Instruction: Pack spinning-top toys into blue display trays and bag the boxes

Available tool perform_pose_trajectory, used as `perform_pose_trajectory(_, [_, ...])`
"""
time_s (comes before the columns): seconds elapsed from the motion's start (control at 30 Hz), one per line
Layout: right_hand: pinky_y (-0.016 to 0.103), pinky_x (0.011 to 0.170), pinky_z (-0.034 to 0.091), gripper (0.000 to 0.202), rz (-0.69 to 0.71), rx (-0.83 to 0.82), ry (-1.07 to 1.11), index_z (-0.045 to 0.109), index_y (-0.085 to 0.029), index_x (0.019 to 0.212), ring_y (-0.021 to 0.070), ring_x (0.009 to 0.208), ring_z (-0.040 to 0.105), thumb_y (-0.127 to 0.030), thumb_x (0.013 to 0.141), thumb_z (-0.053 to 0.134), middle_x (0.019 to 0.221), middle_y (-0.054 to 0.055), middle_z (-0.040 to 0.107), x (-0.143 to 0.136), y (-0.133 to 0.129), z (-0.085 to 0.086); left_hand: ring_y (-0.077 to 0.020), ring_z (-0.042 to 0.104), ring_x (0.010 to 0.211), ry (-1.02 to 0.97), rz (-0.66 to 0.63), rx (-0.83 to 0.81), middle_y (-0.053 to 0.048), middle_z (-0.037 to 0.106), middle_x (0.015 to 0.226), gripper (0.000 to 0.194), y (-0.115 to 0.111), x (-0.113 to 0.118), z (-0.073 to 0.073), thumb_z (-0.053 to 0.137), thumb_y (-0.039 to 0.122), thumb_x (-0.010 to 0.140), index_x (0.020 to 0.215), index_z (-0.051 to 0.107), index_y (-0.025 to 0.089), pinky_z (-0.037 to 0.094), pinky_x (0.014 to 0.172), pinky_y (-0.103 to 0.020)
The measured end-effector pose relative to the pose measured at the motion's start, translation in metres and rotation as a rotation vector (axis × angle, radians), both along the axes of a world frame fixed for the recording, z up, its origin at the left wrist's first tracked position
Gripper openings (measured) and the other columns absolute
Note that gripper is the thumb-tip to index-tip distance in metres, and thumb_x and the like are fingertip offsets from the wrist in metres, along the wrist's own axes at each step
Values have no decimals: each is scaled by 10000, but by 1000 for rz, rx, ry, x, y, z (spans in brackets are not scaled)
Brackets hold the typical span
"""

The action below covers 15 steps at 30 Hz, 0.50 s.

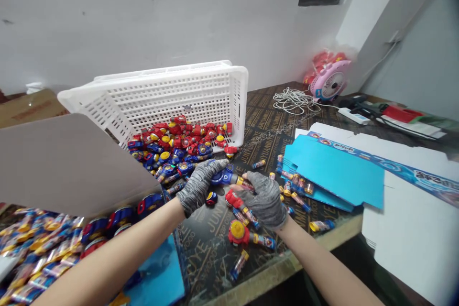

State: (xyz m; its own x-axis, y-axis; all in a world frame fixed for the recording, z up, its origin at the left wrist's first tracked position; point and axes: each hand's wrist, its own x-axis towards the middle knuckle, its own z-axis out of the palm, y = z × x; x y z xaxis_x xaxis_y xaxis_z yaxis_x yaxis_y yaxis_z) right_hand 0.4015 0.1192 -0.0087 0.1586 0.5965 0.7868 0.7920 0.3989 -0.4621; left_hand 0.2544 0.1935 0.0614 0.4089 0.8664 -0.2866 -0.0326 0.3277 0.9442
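Observation:
My left hand (199, 186), in a grey knit glove with bare fingertips, grips a blue plastic toy (223, 175) with a round head. On the other side my right hand (265, 201), gloved alike, has its fingers closed around a small yellow-capped tube (244, 182) at the toy's end. Whether the two are joined is hidden by the fingers. Just below lie a red toy (234, 199) and another red toy with a yellow disc (238, 232) that has a tube at its end. A small dark blue piece (211, 198) rests near my left hand.
A white basket (172, 91) lies tipped toward me, red and blue toys spilling out. At left an open box (181, 267) holds toys and many tubes (43, 248). Loose tubes (299, 201), blue card sheets (333, 167), a coiled cable (294, 100) and a pink fan (330, 81) are at right.

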Motion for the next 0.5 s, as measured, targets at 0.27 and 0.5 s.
perform_pose_trajectory(0.27, [216, 348, 347, 590, 592, -823, 714, 561, -175, 628, 74, 339, 346, -665, 890, 360, 516, 4, 556, 0, -6, 6, -104, 539, 602, 96, -133, 407, -4, 593, 676, 277, -1, -8, 8, 736, 390, 674, 683, 609, 144, 468, 550, -210])
perform_pose_trajectory(0.5, [286, 722, 521, 340, 256, -466, 460, 690, -191, 950, 186, 811, 639, -497, 829, 605, 884, 57, 702, 2, -4, -10, -119, 530, 448, 117, -133, 223, -9, 596, 627, 405, 12, 0, -9, 718, 517, 656, 733, 575, 146, 430, 394, -238])
